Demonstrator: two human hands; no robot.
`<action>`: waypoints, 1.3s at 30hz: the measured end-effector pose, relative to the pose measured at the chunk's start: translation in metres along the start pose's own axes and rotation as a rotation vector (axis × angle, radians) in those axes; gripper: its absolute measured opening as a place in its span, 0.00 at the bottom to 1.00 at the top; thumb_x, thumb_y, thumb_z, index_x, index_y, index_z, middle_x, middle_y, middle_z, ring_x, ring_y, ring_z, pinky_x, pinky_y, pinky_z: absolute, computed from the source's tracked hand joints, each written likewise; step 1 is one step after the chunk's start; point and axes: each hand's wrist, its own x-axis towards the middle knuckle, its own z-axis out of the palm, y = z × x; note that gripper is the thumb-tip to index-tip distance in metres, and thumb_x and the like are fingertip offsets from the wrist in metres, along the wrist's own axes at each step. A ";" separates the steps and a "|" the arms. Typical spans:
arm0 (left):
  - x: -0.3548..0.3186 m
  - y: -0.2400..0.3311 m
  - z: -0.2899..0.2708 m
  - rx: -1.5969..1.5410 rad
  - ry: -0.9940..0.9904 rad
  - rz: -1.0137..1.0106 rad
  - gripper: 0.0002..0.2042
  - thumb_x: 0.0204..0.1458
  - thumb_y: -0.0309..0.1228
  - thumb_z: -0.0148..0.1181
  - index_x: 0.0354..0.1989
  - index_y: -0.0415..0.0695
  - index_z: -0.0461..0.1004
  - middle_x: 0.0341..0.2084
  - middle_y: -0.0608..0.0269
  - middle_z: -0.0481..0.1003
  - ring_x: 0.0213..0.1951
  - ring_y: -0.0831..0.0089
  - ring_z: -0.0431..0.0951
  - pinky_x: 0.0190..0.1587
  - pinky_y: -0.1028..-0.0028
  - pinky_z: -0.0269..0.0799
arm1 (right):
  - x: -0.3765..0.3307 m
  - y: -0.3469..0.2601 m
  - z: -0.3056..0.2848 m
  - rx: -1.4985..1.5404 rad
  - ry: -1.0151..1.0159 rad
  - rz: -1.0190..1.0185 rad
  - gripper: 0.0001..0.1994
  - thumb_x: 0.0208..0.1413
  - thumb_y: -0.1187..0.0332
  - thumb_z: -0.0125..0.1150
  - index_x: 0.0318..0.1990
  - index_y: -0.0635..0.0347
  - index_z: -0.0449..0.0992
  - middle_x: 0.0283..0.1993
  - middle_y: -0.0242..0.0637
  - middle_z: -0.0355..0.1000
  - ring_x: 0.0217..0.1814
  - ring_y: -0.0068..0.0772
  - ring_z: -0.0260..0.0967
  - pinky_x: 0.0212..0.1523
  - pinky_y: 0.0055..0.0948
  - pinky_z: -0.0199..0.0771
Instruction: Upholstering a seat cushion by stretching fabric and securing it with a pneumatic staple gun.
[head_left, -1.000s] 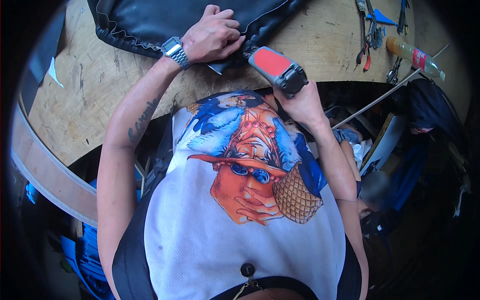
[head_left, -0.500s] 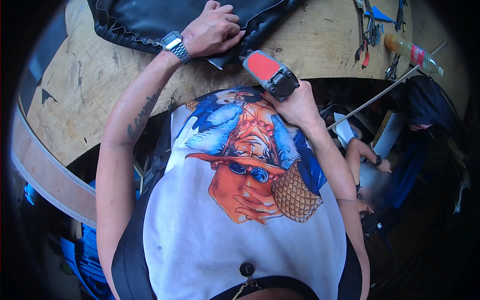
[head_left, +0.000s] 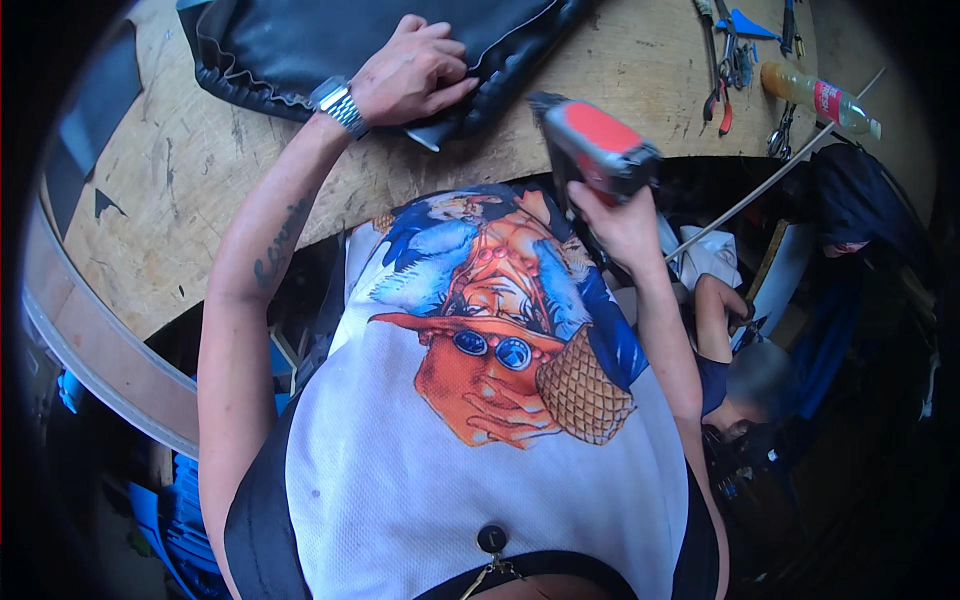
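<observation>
My left hand point(head_left: 412, 75), with a silver watch at the wrist, rests on a black leather-like cover point(head_left: 300, 45). Its fingers are bent but apart, and the thumb reaches toward the cover's gathered near edge. A small pale flap sticks out from that edge below the hand. In my right hand point(head_left: 625, 220) is a red and grey staple gun point(head_left: 600, 135), smeared by motion. It is held off to the right of the cover, over the table's near edge, apart from the material.
The worn wooden table point(head_left: 200, 190) curves around in front. Pliers point(head_left: 715, 105), scissors and other tools lie at its right, beside a bottle point(head_left: 820, 98) of yellowish liquid. A thin rod point(head_left: 735, 205) slants past the edge. Another person point(head_left: 725, 320) is low on the right.
The staple gun has swung right and away from the cover's edge. My left hand has shifted slightly left, its fingers loosening. The other person's arm has moved.
</observation>
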 end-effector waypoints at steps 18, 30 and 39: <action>0.035 -0.024 -0.001 0.284 -0.054 0.026 0.16 0.58 0.43 0.51 0.26 0.45 0.73 0.26 0.64 0.69 0.34 0.67 0.65 0.42 0.68 0.59 | 0.011 0.043 -0.009 0.359 0.071 -0.099 0.12 0.51 0.74 0.60 0.43 0.65 0.70 0.25 0.32 0.68 0.23 0.20 0.65 0.25 0.21 0.65; 0.029 -0.017 0.005 0.288 0.125 0.024 0.13 0.56 0.33 0.54 0.19 0.45 0.69 0.21 0.64 0.66 0.32 0.67 0.64 0.42 0.69 0.58 | 0.047 -0.015 -0.009 -0.151 0.080 -0.389 0.07 0.46 0.71 0.64 0.33 0.63 0.77 0.25 0.45 0.75 0.29 0.36 0.77 0.31 0.30 0.73; 0.043 -0.009 -0.008 0.267 0.085 0.009 0.14 0.50 0.33 0.57 0.14 0.48 0.67 0.17 0.66 0.67 0.31 0.65 0.65 0.37 0.64 0.57 | 0.071 -0.034 -0.008 -0.255 -0.040 -0.223 0.10 0.44 0.71 0.62 0.35 0.64 0.76 0.29 0.53 0.74 0.36 0.50 0.76 0.37 0.36 0.74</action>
